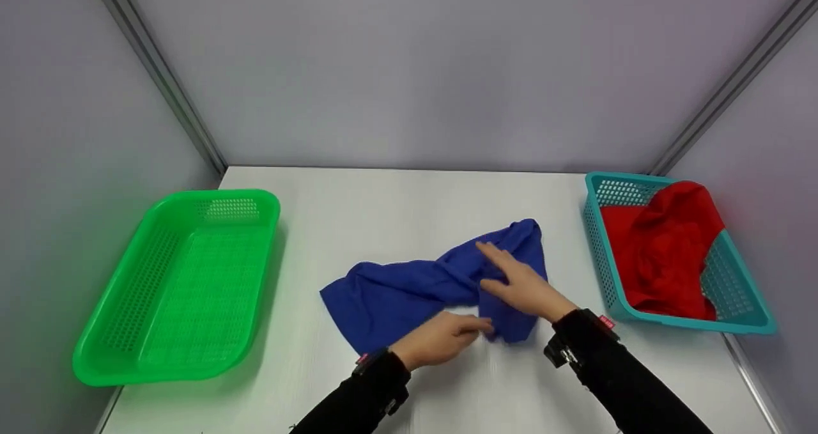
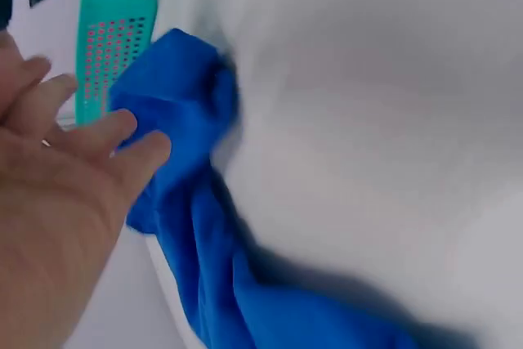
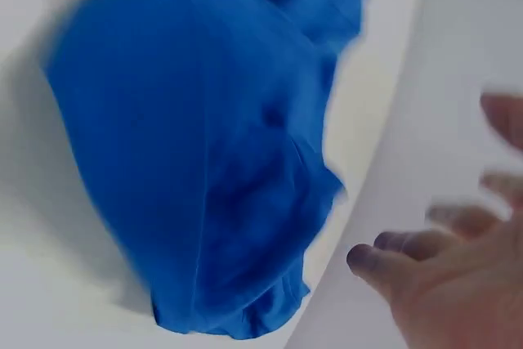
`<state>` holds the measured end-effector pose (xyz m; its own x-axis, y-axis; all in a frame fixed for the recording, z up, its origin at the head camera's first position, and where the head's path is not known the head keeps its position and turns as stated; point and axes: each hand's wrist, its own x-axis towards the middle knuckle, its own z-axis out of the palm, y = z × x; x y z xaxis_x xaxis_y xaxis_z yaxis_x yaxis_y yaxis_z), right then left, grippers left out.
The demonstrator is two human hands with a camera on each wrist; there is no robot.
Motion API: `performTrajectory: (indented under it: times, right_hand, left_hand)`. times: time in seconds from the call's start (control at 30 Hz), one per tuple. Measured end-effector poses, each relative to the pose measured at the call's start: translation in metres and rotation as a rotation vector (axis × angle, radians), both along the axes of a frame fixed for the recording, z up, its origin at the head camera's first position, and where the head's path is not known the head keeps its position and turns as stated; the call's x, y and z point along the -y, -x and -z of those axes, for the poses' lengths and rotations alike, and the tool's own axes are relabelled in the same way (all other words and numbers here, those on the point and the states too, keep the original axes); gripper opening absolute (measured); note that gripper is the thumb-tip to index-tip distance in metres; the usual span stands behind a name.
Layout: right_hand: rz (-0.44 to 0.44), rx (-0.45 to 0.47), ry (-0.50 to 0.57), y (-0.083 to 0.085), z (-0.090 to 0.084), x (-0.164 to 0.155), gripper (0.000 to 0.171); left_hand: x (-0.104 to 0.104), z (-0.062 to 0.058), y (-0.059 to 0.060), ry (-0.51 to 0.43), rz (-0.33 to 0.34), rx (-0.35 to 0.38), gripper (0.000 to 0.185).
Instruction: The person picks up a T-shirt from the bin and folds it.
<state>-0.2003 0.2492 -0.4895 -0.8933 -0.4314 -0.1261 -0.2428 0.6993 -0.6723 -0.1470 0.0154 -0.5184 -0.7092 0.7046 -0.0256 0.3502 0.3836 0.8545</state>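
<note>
A crumpled blue cloth (image 1: 409,287) lies across the middle of the white table, bunched at its waist and wider at both ends. Over its right part hovers my right hand (image 1: 521,287), fingers spread; the right wrist view shows that hand (image 3: 458,259) apart from the cloth (image 3: 163,120). My left hand (image 1: 441,338) is at the cloth's near edge, fingers pointing right. In the left wrist view its fingers (image 2: 147,157) are loosely bent in front of the cloth (image 2: 184,153); whether they touch it I cannot tell.
At the left stands a green basket (image 1: 255,280) with nothing in it. A teal basket (image 1: 604,261) at the right holds a red cloth (image 1: 671,255). Grey panels (image 1: 409,69) wall the table at the back and both sides.
</note>
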Motion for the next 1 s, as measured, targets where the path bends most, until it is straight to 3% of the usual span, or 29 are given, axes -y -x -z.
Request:
performTrajectory:
  times: [0.1,0.17,0.23,0.3,0.37,0.47,0.57,0.67,0.73,0.87,1.0]
  right_hand:
    - [-0.140,-0.026,-0.136,-0.013,0.019,0.005,0.075]
    - [-0.176,-0.045,-0.243,-0.022,0.034,0.002,0.080]
    - [-0.176,-0.091,-0.346,-0.029,0.048,-0.003,0.085]
    - [-0.152,-0.170,-0.408,-0.035,0.060,-0.009,0.079]
    - [-0.110,-0.254,-0.425,-0.038,0.069,-0.015,0.059]
    - [-0.009,-0.294,-0.340,-0.036,0.077,-0.023,0.030]
    - [0.114,-0.246,-0.169,-0.030,0.077,-0.030,0.036]
    - [0.206,-0.202,-0.032,-0.023,0.071,-0.038,0.046]
    - [0.243,-0.187,0.004,-0.020,0.063,-0.044,0.046]
    - [0.350,-0.192,0.059,-0.018,0.040,-0.053,0.030]
    - [0.467,-0.157,0.249,-0.017,0.014,-0.059,0.028]
  left_hand:
    - [0.028,0.011,0.012,0.116,-0.284,-0.276,0.028]
    - [0.054,0.021,0.019,0.223,-0.469,-0.360,0.031]
    - [0.079,0.034,0.022,0.337,-0.601,-0.395,0.039]
    - [0.101,0.047,0.020,0.458,-0.672,-0.366,0.050]
    - [0.118,0.060,0.015,0.531,-0.704,-0.362,0.059]
    - [0.132,0.074,0.011,0.579,-0.733,-0.454,0.063]
    - [0.138,0.081,0.012,0.617,-0.762,-0.596,0.053]
    - [0.143,0.077,0.015,0.650,-0.782,-0.648,0.037]
    - [0.148,0.069,0.020,0.641,-0.796,-0.627,0.026]
    - [0.155,0.042,0.034,0.519,-0.851,-0.574,0.022]
    - [0.160,0.013,0.050,0.374,-0.903,-0.551,0.018]
